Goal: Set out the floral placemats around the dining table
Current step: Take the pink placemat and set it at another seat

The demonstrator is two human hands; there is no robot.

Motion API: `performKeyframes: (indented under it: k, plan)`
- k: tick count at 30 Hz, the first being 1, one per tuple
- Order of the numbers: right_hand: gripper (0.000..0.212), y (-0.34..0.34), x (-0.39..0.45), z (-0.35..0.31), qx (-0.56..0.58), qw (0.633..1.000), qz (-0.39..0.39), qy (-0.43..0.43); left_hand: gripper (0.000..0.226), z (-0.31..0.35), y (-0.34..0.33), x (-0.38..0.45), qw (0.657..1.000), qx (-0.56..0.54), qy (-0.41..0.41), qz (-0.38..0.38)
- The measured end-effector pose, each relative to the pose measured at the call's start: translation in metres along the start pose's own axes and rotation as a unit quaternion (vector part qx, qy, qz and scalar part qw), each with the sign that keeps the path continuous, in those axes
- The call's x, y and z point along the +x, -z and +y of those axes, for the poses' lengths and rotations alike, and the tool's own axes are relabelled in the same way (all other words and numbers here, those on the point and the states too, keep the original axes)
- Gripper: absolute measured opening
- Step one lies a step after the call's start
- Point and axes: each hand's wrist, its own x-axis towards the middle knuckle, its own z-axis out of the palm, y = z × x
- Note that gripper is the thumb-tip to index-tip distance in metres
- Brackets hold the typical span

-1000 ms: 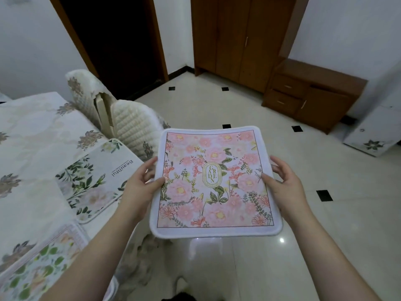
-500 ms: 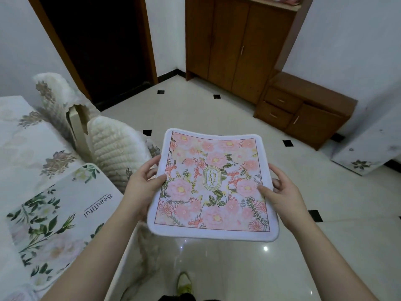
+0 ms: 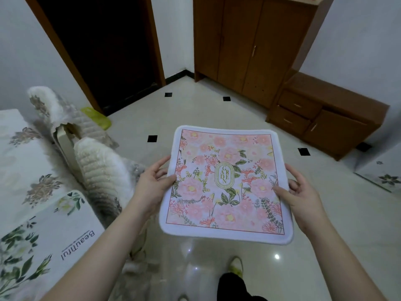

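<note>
Holding a pink floral placemat [image 3: 225, 185] flat in the air in front of us, we have it between our two hands, above the shiny tiled floor [image 3: 217, 118] and not over the table. Our left hand [image 3: 153, 187] pinches the left edge: the thumb lies on the printed top, and the fingers curl under and behind the white border. Our right hand [image 3: 300, 193] pinches the right edge in the same way, thumb on top, fingers bent behind the border. The mat is a little tilted, its far edge higher, and an oval label with letters sits in its middle.

To the left of the mat, just beside our left hand, stands a chair with a quilted white cover [image 3: 95, 168], and a second covered chair back [image 3: 50, 109] is behind it. Further left is the dining table [image 3: 19, 153] under a pale flowered cloth. On its near corner lies a green-leaf placemat [image 3: 43, 240] with the word "Beautiful" printed on it; this mat reaches to the table's edge. The floor in front and to the right of the pink mat is open.

Beyond it a dark doorway [image 3: 104, 51] opens, and a tall wooden wardrobe [image 3: 249, 44] with shut doors stands at the wall. A low wooden cabinet [image 3: 321, 118] with shut drawers stands to its right; we cannot see what is inside them. Below the mat, one shoe [image 3: 235, 265] shows on the floor.
</note>
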Motion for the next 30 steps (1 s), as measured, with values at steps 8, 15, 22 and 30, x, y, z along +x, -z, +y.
performKeyframes:
  k: [8, 15, 22, 30]
  plan:
    - [0.066, 0.045, 0.122, -0.028, -0.021, 0.999, -0.044, 0.008, 0.057, 0.027, -0.076, 0.070, 0.999, 0.011, -0.006, 0.039]
    - [0.069, 0.032, 0.200, -0.051, -0.049, 0.994, -0.092, 0.028, 0.056, 0.047, -0.087, 0.116, 0.995, 0.017, -0.019, 0.093]
    - [0.069, -0.029, 0.270, -0.062, -0.080, 0.986, -0.143, 0.037, 0.054, 0.058, -0.051, 0.159, 0.989, -0.018, -0.020, 0.146]
    - [0.066, -0.135, 0.345, -0.093, -0.124, 0.974, -0.177, 0.066, 0.053, 0.080, 0.017, 0.230, 0.980, -0.062, -0.025, 0.185]
